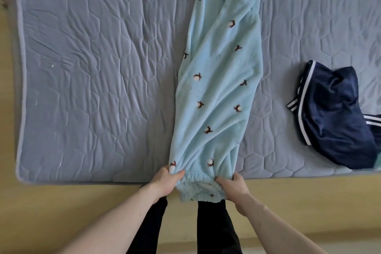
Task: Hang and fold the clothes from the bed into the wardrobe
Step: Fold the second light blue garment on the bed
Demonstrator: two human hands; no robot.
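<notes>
Pyjama trousers [218, 80]: fluffy pale-blue fleece, long, twisted.
Left hand [165, 179]: pinches gathered cuff.
Right hand [233, 184]: pinches cuff.
Bed [92, 68]: quilted hexagons.

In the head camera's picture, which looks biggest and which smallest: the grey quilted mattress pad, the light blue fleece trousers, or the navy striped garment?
Largest to smallest, as they look:
1. Grey quilted mattress pad, filling most of the view.
2. Light blue fleece trousers, laid lengthwise.
3. Navy garment with white stripes, crumpled and partly cut off by the frame, so its true size is unsure.
</notes>
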